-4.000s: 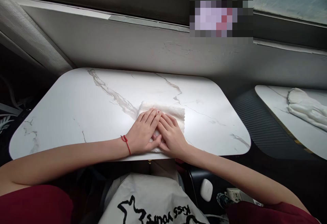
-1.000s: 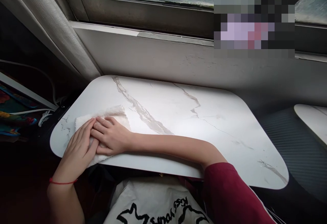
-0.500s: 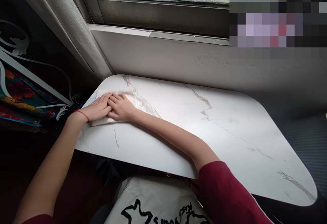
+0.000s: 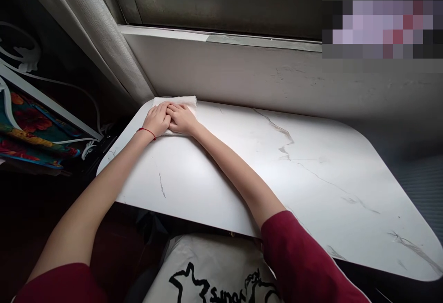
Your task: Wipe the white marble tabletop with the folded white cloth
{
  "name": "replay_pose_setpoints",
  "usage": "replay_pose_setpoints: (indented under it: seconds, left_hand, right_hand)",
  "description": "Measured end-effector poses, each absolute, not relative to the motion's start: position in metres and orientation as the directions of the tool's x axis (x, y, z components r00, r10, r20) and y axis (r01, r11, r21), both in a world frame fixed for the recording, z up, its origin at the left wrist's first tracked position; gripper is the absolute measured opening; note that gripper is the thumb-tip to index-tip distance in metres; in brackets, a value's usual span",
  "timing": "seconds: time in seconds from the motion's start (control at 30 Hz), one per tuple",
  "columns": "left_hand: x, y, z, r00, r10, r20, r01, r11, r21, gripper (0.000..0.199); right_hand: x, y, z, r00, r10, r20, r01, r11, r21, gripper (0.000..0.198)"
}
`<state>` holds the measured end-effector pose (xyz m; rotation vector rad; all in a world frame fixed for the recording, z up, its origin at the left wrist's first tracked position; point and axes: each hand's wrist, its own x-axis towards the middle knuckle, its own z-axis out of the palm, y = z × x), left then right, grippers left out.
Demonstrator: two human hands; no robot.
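Note:
A folded white cloth (image 4: 175, 102) lies on the white marble-patterned tabletop (image 4: 221, 155), at its far left corner near the wall. My left hand (image 4: 158, 117), with a red string bracelet at the wrist, presses down on the cloth with its fingers held together. Right beside it, touching its fingers, my right hand (image 4: 182, 119) bears on the same cloth with its fingers slightly bent. The palms and the cloth's middle are hidden under the hands. Both arms reach forward across the tabletop.
Behind the tabletop is a wall with a window ledge (image 4: 166, 32), and a pale curtain (image 4: 104, 35) hangs at left. A white metal frame (image 4: 51, 100) with flowered fabric (image 4: 31, 127) stands left. Below the near edge is a white printed bag or cloth (image 4: 207, 257).
Both hands and the cloth have slid away from me and to the right, up to the tabletop's far edge by the wall. The view has shifted slightly.

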<state>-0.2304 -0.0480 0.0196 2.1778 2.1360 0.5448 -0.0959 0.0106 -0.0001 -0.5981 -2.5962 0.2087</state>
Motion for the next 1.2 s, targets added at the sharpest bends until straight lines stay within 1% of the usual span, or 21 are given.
replay_pose_setpoints:
  seconds: [0.17,0.23,0.37,0.57,0.63,0.73,0.83,0.93,1.0,1.1,1.2]
  left_hand:
    - [-0.232,-0.032,0.017,-0.045,0.958,0.282,0.955,-0.041,0.292,0.06]
    - [-0.231,-0.034,0.019,-0.041,0.956,0.289,0.962,-0.041,0.271,0.061]
    - [-0.227,-0.053,0.026,0.026,0.964,0.264,0.978,-0.08,0.193,0.061]
    - [-0.212,-0.112,0.031,0.084,0.967,0.242,0.986,-0.115,0.118,0.063]
    - [-0.203,-0.14,0.029,0.096,0.965,0.243,0.988,-0.121,0.094,0.064]
    - [-0.181,-0.187,0.022,0.111,0.953,0.281,0.986,-0.14,0.085,0.065]
    - [-0.156,-0.23,0.014,0.135,0.935,0.329,0.982,-0.171,0.085,0.066]
    - [-0.136,-0.252,0.01,0.158,0.923,0.352,0.979,-0.194,0.069,0.068]
    - [-0.128,-0.251,0.01,0.158,0.927,0.339,0.978,-0.193,0.074,0.07]
    - [-0.122,-0.231,0.014,0.172,0.945,0.277,0.975,-0.203,0.086,0.072]
    - [-0.114,-0.193,0.021,0.201,0.957,0.209,0.97,-0.225,0.096,0.073]
  right_hand:
    - [-0.099,0.032,0.002,-0.801,0.428,0.419,0.343,0.901,-0.264,0.044]
    - [-0.099,0.031,0.001,-0.796,0.438,0.419,0.363,0.898,-0.249,0.045]
    - [-0.097,0.013,-0.004,-0.8,0.437,0.41,0.384,0.899,-0.209,0.049]
    - [-0.079,-0.04,-0.012,-0.772,0.398,0.496,0.324,0.917,-0.231,0.044]
    - [-0.066,-0.066,-0.014,-0.774,0.386,0.503,0.314,0.922,-0.225,0.045]
    - [-0.039,-0.11,-0.015,-0.79,0.355,0.5,0.29,0.935,-0.205,0.053]
    - [-0.009,-0.15,-0.015,-0.803,0.319,0.504,0.259,0.948,-0.188,0.055]
    - [0.015,-0.17,-0.014,-0.815,0.29,0.501,0.233,0.957,-0.175,0.056]
    - [0.025,-0.17,-0.012,-0.829,0.277,0.486,0.223,0.96,-0.166,0.054]
    - [0.034,-0.152,-0.009,-0.839,0.292,0.459,0.24,0.956,-0.169,0.049]
    - [0.043,-0.121,-0.011,-0.831,0.322,0.453,0.267,0.946,-0.184,0.051]
